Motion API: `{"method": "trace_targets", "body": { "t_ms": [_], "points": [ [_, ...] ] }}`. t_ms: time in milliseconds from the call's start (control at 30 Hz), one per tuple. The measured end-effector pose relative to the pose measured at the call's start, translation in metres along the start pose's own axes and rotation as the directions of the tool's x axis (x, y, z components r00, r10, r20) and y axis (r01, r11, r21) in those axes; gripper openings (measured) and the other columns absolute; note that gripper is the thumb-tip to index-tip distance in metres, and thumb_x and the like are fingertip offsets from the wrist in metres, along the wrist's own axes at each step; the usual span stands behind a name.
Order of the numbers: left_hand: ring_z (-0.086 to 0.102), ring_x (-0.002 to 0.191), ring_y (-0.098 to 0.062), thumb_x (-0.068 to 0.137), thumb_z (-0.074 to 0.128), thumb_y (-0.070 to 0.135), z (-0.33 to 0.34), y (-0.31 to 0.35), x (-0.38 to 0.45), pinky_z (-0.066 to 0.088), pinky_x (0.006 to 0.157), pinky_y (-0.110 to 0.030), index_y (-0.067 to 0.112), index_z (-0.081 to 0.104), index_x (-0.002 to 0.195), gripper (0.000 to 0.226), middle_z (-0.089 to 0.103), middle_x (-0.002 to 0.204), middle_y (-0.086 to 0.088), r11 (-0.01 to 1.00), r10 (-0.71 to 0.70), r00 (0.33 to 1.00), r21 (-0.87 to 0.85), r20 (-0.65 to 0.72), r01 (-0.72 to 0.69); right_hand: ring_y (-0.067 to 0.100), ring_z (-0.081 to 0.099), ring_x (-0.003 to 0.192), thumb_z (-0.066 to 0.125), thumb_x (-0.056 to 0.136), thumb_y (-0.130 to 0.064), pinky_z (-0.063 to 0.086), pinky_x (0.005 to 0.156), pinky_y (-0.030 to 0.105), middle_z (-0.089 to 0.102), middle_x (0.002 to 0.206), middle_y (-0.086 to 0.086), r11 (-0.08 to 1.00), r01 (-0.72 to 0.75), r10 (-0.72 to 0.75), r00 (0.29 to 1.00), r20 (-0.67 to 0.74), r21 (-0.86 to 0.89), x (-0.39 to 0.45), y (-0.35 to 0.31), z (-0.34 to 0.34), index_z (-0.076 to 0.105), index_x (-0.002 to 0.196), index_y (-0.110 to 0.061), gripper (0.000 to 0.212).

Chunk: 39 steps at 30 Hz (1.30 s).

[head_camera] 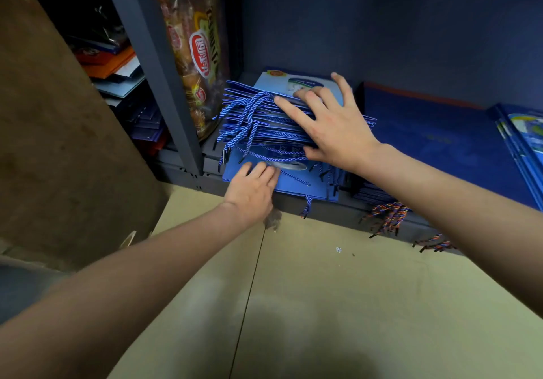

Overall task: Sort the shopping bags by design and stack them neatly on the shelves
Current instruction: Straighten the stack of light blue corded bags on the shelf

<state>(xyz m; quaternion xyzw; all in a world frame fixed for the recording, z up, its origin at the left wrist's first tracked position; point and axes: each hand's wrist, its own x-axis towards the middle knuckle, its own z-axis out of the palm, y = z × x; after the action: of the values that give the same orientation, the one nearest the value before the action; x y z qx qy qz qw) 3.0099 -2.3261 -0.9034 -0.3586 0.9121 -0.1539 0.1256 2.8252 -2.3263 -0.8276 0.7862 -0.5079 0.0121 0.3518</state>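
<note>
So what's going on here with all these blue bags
A person is tidying a stack of blue bags on a low shelf. The right hand lies flat on top of the stack, fingers spread, while the left hand touches its front edge. More blue bags lie flat to the right.

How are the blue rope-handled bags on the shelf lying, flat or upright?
Flat. The blue bags lie stacked on the shelf, rope handles spilling forward; the right hand presses on top, the left hand rests against the front.

We can't read the print on the top blue bag (296,84) since the right hand (332,123) covers it, and the bags at far right (526,140) run off frame.
</note>
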Motion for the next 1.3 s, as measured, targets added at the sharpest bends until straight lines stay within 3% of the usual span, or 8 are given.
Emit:
{"method": "trace_targets", "body": {
  "t_ms": [200, 333, 567, 767, 867, 967, 1133, 1300],
  "points": [
    [0.029, 0.123, -0.025, 0.094, 0.047, 0.035, -0.016, 0.040, 0.023, 0.030, 0.097, -0.033, 0.004, 0.020, 0.144, 0.065, 0.029, 0.132, -0.011, 0.924, -0.247, 0.958, -0.263, 0.145, 0.278, 0.034, 0.053, 0.110, 0.080, 0.060, -0.042, 0.024, 0.107, 0.060, 0.054, 0.123, 0.016, 1.000, 0.006, -0.006, 1.000, -0.009, 0.004, -0.001, 0.000, 0.003, 0.030, 0.147, -0.016, 0.104],
    [0.005, 0.143, -0.029, 0.091, 0.049, 0.048, -0.012, 0.044, 0.034, 0.002, 0.117, -0.042, 0.006, -0.002, 0.149, 0.088, 0.009, 0.154, -0.012, 0.903, -0.239, 0.935, -0.295, 0.262, 0.313, 0.034, 0.053, 0.109, 0.080, 0.059, -0.043, 0.025, 0.107, 0.059, 0.054, 0.122, 0.016, 1.000, 0.000, 0.000, 1.000, -0.021, 0.014, -0.002, 0.001, 0.004, 0.031, 0.147, -0.015, 0.105],
    [0.000, 0.146, -0.025, 0.095, 0.038, 0.039, 0.000, 0.022, 0.020, -0.008, 0.116, -0.043, 0.006, -0.006, 0.150, 0.078, 0.002, 0.158, -0.010, 0.961, -0.046, 0.997, -0.271, 0.061, 0.061, 0.033, 0.054, 0.108, 0.080, 0.057, -0.044, 0.026, 0.106, 0.059, 0.055, 0.121, 0.015, 0.999, -0.005, 0.006, 1.000, -0.018, 0.032, -0.003, 0.000, 0.009, 0.031, 0.147, -0.016, 0.106],
    [0.048, 0.129, -0.028, 0.077, 0.043, 0.030, 0.039, 0.003, -0.036, 0.023, 0.110, -0.042, 0.001, 0.054, 0.130, 0.062, 0.049, 0.138, -0.018, 0.979, 0.158, 0.973, -0.104, -0.165, -0.177, 0.033, 0.053, 0.109, 0.081, 0.056, -0.044, 0.025, 0.107, 0.059, 0.054, 0.122, 0.016, 0.999, 0.007, -0.007, 1.000, 0.000, 0.033, -0.004, 0.000, 0.010, 0.030, 0.147, -0.015, 0.109],
    [0.045, 0.131, -0.029, 0.070, 0.064, 0.031, 0.044, -0.005, -0.047, 0.021, 0.109, -0.041, -0.003, 0.050, 0.133, 0.072, 0.043, 0.142, -0.019, 0.972, 0.208, 0.974, -0.092, -0.084, -0.216, 0.034, 0.054, 0.108, 0.081, 0.055, -0.044, 0.026, 0.106, 0.060, 0.054, 0.121, 0.017, 0.999, 0.006, -0.006, 1.000, 0.002, 0.032, -0.004, -0.001, 0.010, 0.030, 0.147, -0.015, 0.109],
    [0.045, 0.130, -0.031, 0.078, 0.037, 0.033, 0.034, -0.003, -0.043, 0.029, 0.112, -0.044, -0.004, 0.048, 0.134, 0.068, 0.045, 0.140, -0.022, 0.974, 0.151, 0.987, -0.161, -0.056, -0.159, 0.035, 0.053, 0.109, 0.082, 0.056, -0.045, 0.025, 0.106, 0.060, 0.054, 0.123, 0.017, 0.999, 0.002, -0.003, 1.000, 0.027, 0.045, -0.005, -0.003, 0.012, 0.028, 0.148, -0.016, 0.110],
    [-0.003, 0.146, -0.025, 0.098, 0.026, 0.043, 0.024, -0.004, -0.016, -0.010, 0.114, -0.032, 0.004, -0.008, 0.149, 0.073, -0.003, 0.158, -0.016, 0.947, 0.056, 0.996, -0.319, 0.072, -0.030, 0.037, 0.044, 0.123, 0.082, 0.054, -0.055, 0.010, 0.110, 0.061, 0.045, 0.136, 0.017, 0.989, -0.060, 0.040, 0.988, 0.149, 0.132, -0.004, 0.000, 0.008, 0.020, 0.150, -0.024, 0.119],
    [0.011, 0.143, -0.026, 0.098, 0.030, 0.046, 0.015, -0.014, 0.000, -0.001, 0.117, -0.035, 0.005, -0.003, 0.150, 0.074, 0.012, 0.156, -0.014, 0.932, 0.095, 0.988, -0.359, 0.122, -0.045, 0.038, 0.041, 0.127, 0.081, 0.052, -0.059, 0.009, 0.110, 0.061, 0.042, 0.140, 0.018, 0.985, -0.087, 0.059, 0.981, 0.187, 0.146, -0.005, -0.003, 0.007, 0.020, 0.150, -0.025, 0.120]
  ]
}}
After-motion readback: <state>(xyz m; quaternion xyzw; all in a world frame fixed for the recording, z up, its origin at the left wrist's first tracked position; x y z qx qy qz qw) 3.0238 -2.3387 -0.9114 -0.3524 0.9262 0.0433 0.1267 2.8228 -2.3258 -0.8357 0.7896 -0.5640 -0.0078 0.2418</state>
